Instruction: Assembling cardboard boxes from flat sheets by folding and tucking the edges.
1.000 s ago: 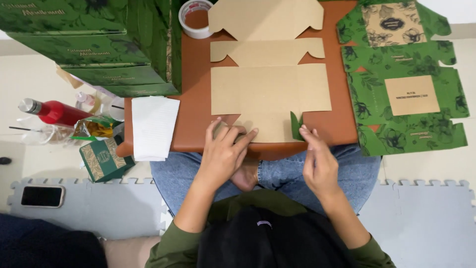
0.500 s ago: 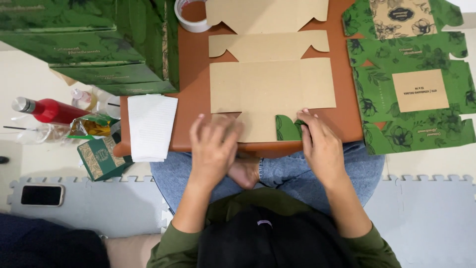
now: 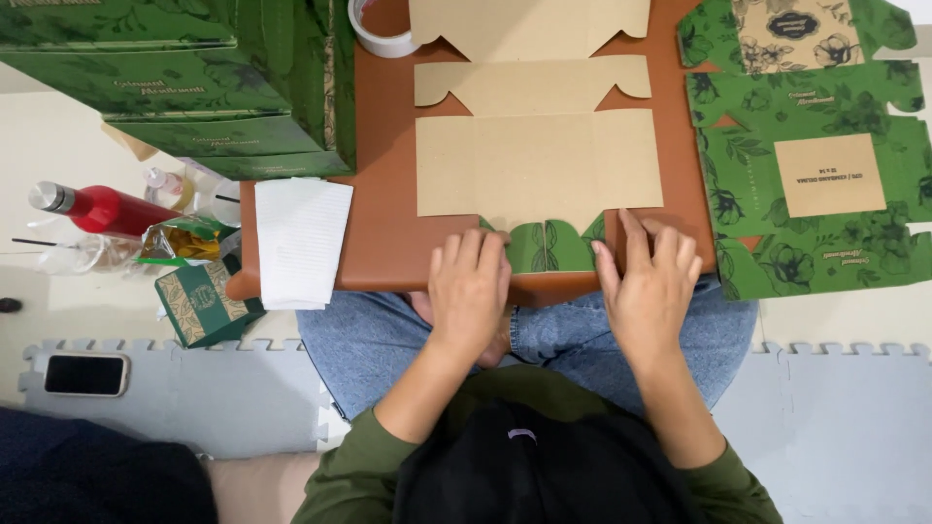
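Observation:
A flat, unfolded cardboard box blank (image 3: 539,160) lies brown side up on a brown lap board (image 3: 383,233). Its nearest flap (image 3: 549,247) is folded over and shows its green leaf-printed side. My left hand (image 3: 469,291) lies flat with its fingers on the left end of that flap. My right hand (image 3: 649,286) presses flat on the flap's right end at the board's near edge. Neither hand grips anything.
Assembled green boxes (image 3: 194,87) stack at the far left. A tape roll (image 3: 379,29) sits at the board's top. White paper sheets (image 3: 301,238) lie left of my hands. More green flat blanks (image 3: 815,146) lie on the right. A red bottle (image 3: 97,209), small packets and a phone (image 3: 85,374) lie on the floor.
Both hands moved forward onto the blank's near edge. The near flap went from standing to folded flat, green side up, under my spread fingers.

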